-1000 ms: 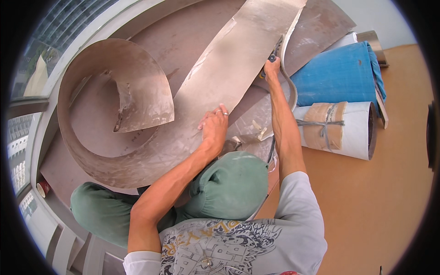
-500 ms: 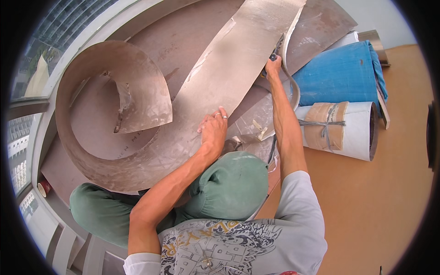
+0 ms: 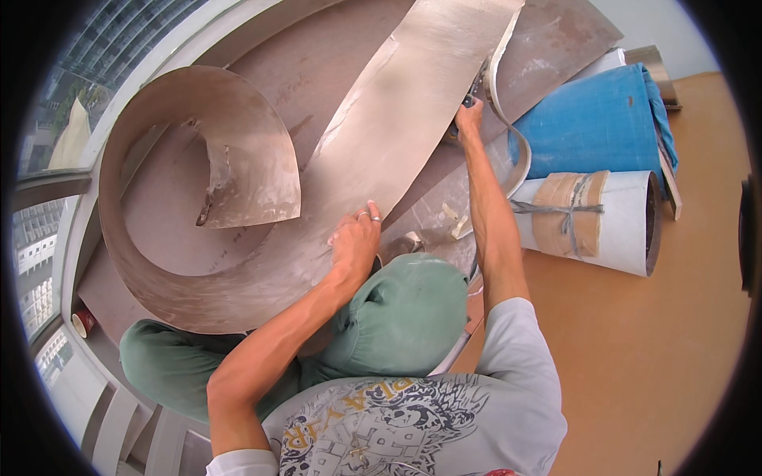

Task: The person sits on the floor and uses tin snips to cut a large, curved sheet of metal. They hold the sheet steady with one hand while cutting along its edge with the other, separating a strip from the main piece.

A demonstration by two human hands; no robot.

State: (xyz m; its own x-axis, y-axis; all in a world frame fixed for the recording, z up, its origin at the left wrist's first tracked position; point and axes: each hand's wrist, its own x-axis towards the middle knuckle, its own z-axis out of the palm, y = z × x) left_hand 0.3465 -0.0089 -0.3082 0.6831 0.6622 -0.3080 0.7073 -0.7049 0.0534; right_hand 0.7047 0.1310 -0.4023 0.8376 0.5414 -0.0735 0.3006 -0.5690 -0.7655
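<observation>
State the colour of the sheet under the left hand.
The sheet is greyish brown, clearest in the head view.

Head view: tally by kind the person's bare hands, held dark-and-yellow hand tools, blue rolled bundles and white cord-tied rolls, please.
Bare hands, left hand and right hand: 2
Dark-and-yellow hand tool, held in the right hand: 1
Blue rolled bundle: 1
White cylindrical roll tied with grey cord: 1
Total: 5

Orange-brown floor [image 3: 635,357], daylit window [image 3: 119,47], pale wall [image 3: 683,36]
</observation>
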